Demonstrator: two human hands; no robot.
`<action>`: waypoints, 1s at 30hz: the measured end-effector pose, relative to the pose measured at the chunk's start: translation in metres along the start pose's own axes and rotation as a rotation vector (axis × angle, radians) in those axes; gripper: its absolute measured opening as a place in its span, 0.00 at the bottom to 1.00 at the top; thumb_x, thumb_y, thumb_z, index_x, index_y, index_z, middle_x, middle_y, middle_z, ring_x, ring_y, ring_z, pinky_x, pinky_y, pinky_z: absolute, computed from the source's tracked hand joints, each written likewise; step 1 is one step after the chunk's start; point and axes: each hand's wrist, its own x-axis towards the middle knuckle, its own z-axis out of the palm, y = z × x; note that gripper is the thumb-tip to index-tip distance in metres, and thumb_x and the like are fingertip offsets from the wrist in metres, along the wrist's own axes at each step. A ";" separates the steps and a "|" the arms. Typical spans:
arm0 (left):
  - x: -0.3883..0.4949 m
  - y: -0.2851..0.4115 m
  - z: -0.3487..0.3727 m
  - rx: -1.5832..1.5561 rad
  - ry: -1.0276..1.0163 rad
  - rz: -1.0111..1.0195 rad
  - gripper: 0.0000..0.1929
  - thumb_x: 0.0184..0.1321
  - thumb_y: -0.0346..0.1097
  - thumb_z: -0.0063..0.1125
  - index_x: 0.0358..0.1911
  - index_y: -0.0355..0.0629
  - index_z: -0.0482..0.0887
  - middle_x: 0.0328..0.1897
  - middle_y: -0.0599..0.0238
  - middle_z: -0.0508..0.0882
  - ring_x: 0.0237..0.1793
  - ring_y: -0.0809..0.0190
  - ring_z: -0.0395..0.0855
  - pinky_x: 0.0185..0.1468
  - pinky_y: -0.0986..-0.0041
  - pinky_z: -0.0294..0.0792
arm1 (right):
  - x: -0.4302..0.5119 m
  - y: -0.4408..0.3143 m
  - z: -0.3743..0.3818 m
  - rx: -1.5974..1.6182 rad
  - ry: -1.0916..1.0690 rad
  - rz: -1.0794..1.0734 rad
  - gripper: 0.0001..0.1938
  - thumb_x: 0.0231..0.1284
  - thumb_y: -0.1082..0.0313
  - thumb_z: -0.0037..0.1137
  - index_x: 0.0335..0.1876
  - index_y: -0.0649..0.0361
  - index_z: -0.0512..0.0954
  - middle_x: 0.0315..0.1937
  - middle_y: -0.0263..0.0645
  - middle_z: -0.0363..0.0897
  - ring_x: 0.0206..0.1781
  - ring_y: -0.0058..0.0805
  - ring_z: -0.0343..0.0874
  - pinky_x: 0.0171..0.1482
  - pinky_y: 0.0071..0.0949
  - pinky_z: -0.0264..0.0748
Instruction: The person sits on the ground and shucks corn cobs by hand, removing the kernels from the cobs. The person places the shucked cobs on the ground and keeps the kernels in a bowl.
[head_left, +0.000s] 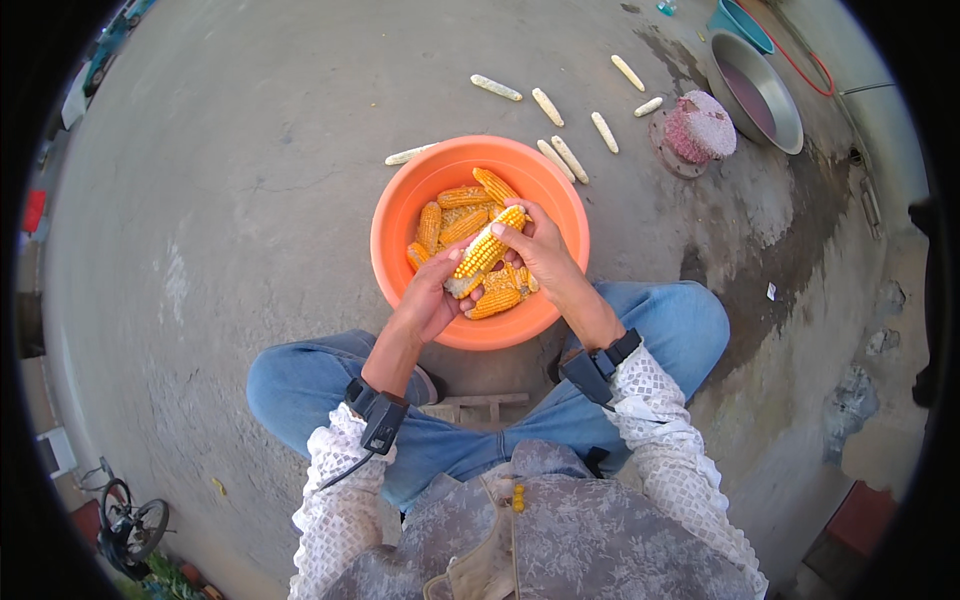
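Over an orange plastic basin (390, 225) between my knees, both hands hold one ear of yellow corn (487, 244), tilted up to the right. My left hand (437, 292) grips its lower end, where a pale patch shows. At the upper end, my right hand (541, 251) has its thumb on the kernels and its fingers curled behind. Several more ears of corn (429, 226) lie in the basin on loose kernels (454, 216). Bare white corncobs (496, 88) are scattered on the concrete beyond the basin, and one cob (409, 154) lies against its far left rim.
At the upper right a metal basin (780, 105) leans near a teal tub (742, 26), a red hose (814, 84) and a pink and white lump (701, 127) on a round base. A low wooden stool (487, 400) shows between my legs. A bicycle (131, 525) stands far lower left.
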 end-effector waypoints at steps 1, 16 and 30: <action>0.002 -0.002 -0.001 -0.028 0.018 -0.006 0.25 0.71 0.45 0.39 0.69 0.45 0.61 0.49 0.62 0.78 0.33 0.65 0.75 0.31 0.79 0.68 | 0.000 0.001 -0.002 -0.029 -0.005 0.003 0.28 0.56 0.59 0.64 0.60 0.59 0.67 0.32 0.31 0.74 0.26 0.14 0.70 0.28 0.14 0.68; 0.008 -0.019 -0.015 -0.138 -0.037 0.034 0.25 0.71 0.46 0.42 0.69 0.47 0.62 0.49 0.64 0.77 0.35 0.64 0.77 0.32 0.79 0.70 | 0.001 0.012 -0.005 -0.019 0.001 0.018 0.27 0.58 0.60 0.64 0.59 0.61 0.67 0.32 0.32 0.74 0.26 0.14 0.72 0.26 0.14 0.68; 0.010 -0.025 -0.021 0.001 0.005 0.065 0.24 0.70 0.40 0.41 0.69 0.47 0.63 0.47 0.63 0.79 0.34 0.66 0.78 0.31 0.79 0.69 | 0.004 0.022 -0.004 -0.100 0.014 -0.001 0.27 0.58 0.60 0.64 0.59 0.62 0.67 0.32 0.35 0.74 0.26 0.15 0.72 0.25 0.15 0.69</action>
